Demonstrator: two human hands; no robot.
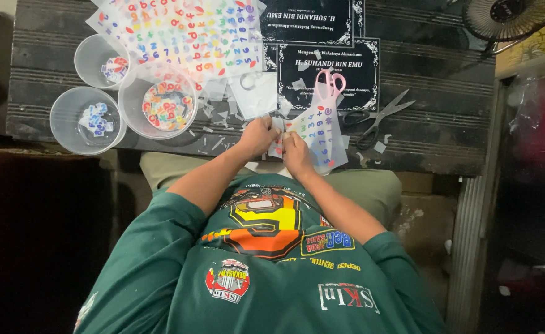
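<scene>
My left hand (257,136) and my right hand (297,151) are close together at the near edge of a dark wooden table (433,124). Both pinch the lower left corner of a clear sticker sheet (319,130) printed with coloured numbers and symbols. The sheet reaches up and to the right from my fingers. A small piece sits between the two hands; what it is cannot be made out. Pink-handled scissors (330,81) lie just beyond the sheet's top.
Three clear plastic cups (160,104) (87,120) (104,62) holding cut stickers stand at the left. A pile of coloured letter sticker sheets (186,34) lies behind them. Black printed plaques (347,62), black-handled scissors (377,119), paper scraps and a fan (507,15) are further right.
</scene>
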